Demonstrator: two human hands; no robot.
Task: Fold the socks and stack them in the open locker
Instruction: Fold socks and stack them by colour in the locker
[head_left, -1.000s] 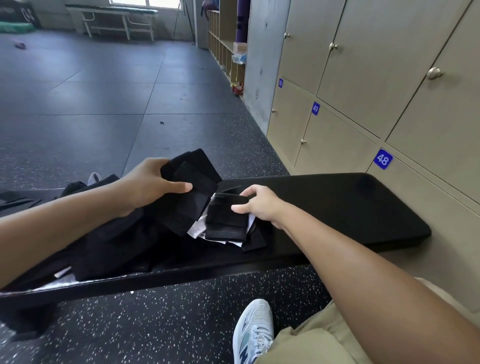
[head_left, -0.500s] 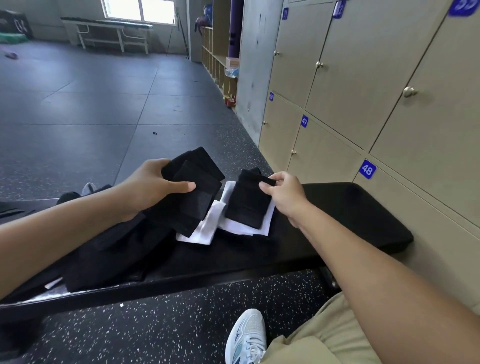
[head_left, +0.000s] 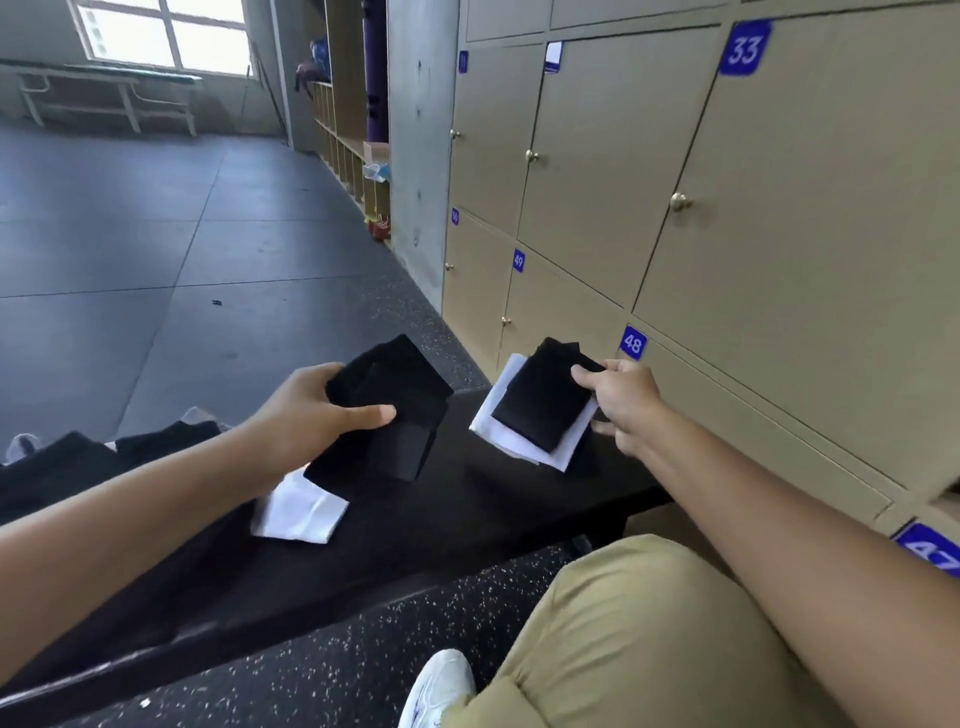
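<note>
Right hand (head_left: 621, 402) pinches a stack of folded black and white fabric socks (head_left: 540, 408), raised above the black padded table (head_left: 467, 519) near the beige lockers (head_left: 779, 208). Left hand (head_left: 311, 410) grips folded black socks (head_left: 389, 410); one folded white sock (head_left: 298, 512) lies on the table.

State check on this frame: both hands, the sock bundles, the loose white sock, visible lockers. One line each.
left hand: grips black folded socks, lifted off the bench
right hand: pinches mixed sock stack, black on white, lifted
white sock: folded, lying on bench
locker 33: door closed
locker 49: door closed
</note>
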